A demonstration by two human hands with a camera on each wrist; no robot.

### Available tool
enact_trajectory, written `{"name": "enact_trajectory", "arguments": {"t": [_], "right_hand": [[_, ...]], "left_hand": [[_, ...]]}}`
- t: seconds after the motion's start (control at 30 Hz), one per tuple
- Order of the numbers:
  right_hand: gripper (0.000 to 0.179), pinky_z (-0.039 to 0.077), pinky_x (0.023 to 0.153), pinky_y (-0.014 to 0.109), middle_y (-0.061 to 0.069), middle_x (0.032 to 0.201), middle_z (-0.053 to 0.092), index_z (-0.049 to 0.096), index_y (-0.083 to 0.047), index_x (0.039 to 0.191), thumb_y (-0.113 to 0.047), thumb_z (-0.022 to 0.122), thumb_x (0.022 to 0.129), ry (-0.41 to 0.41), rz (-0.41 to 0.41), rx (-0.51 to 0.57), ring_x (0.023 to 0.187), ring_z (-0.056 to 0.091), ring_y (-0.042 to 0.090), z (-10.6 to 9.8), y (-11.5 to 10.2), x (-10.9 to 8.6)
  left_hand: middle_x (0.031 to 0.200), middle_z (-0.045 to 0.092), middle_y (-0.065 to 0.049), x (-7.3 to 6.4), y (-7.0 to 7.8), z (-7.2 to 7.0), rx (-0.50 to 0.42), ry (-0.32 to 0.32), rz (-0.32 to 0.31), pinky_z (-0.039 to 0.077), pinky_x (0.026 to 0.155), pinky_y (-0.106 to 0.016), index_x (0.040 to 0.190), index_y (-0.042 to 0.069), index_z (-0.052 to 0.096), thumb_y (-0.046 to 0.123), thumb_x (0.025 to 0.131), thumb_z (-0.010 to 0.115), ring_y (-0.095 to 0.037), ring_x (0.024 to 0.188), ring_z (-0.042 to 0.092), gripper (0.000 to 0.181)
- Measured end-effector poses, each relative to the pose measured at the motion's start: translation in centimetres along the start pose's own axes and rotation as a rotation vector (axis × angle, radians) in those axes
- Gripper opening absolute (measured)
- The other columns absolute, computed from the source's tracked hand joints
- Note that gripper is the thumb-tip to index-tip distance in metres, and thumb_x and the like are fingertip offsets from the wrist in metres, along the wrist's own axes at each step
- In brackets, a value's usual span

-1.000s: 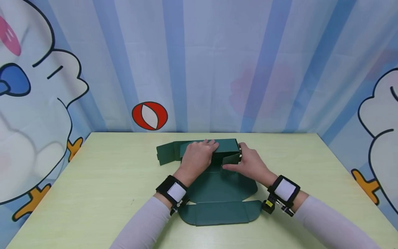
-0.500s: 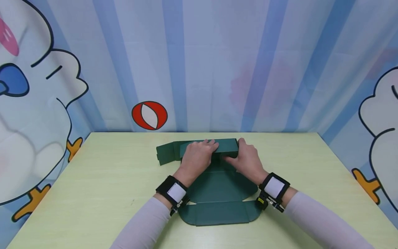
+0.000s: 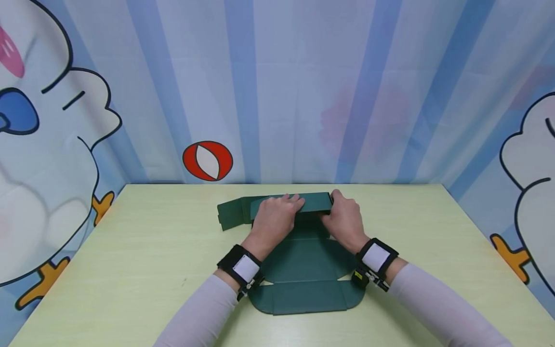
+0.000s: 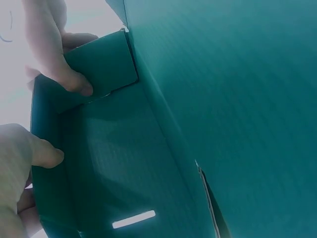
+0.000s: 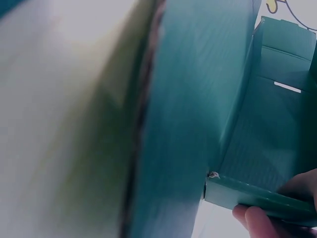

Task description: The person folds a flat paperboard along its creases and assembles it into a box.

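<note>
Apparent step: folding the dark green cardboard box point(image 3: 299, 260), six o'clock in the head view. Left hand point(image 3: 276, 219): fingers grip its twelve-o'clock wall point(image 3: 316, 202). Right hand point(image 3: 345, 219): fingers pinch the one-o'clock end flap point(image 4: 109, 64). Next, the ten-o'clock panel point(image 3: 231, 214) likely needs folding.

No txt, brand or no. legible in any view rn. Tiny yellow patch point(image 3: 358, 275) at the R wrist: too small to read, can't tell if it's a label. L white panel point(image 3: 245, 268) & R white panel point(image 3: 376, 257), on the wrists: nothing legible. Green cardboard point(image 3: 299, 260), all views: no readable print. Cartoon backdrop point(image 3: 295, 96): pics, no readable lettering.
</note>
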State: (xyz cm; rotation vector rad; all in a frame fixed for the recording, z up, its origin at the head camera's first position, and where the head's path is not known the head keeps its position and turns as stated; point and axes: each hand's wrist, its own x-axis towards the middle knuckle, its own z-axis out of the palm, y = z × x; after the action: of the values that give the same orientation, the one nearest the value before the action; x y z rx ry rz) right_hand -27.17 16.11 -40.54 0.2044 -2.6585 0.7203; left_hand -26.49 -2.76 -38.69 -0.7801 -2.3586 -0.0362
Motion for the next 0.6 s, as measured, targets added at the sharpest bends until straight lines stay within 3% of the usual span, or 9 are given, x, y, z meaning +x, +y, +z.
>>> {"name": "enact_trajectory", "arguments": {"t": [0.3, 0.6], "right_hand": [[0.026, 0.061, 0.066, 0.047, 0.021, 0.084, 0.071, 0.058, 0.003, 0.104, -0.008, 0.071, 0.085, 0.032, -0.017, -0.022, 0.071, 0.073, 0.034, 0.15, 0.04, 0.1], [0.023, 0.06, 0.06, 0.045, 0.021, 0.079, 0.07, 0.058, 0.003, 0.103, -0.003, 0.067, 0.083, 0.06, -0.052, -0.048, 0.065, 0.071, 0.033, 0.31, 0.1, 0.23]], "left_hand": [[0.115, 0.075, 0.0, 0.08, 0.1, -0.07, 0.005, 0.006, -0.001, 0.055, 0.056, -0.026, 0.115, 0.02, 0.075, 0.012, 0.094, 0.065, -0.018, 0.089, 0.075, 0.024], [0.114, 0.075, 0.0, 0.2, 0.17, 0.03, 0.014, 0.009, -0.001, 0.051, 0.052, -0.026, 0.113, 0.02, 0.076, 0.011, 0.095, 0.063, -0.018, 0.072, 0.07, 0.024]]}}
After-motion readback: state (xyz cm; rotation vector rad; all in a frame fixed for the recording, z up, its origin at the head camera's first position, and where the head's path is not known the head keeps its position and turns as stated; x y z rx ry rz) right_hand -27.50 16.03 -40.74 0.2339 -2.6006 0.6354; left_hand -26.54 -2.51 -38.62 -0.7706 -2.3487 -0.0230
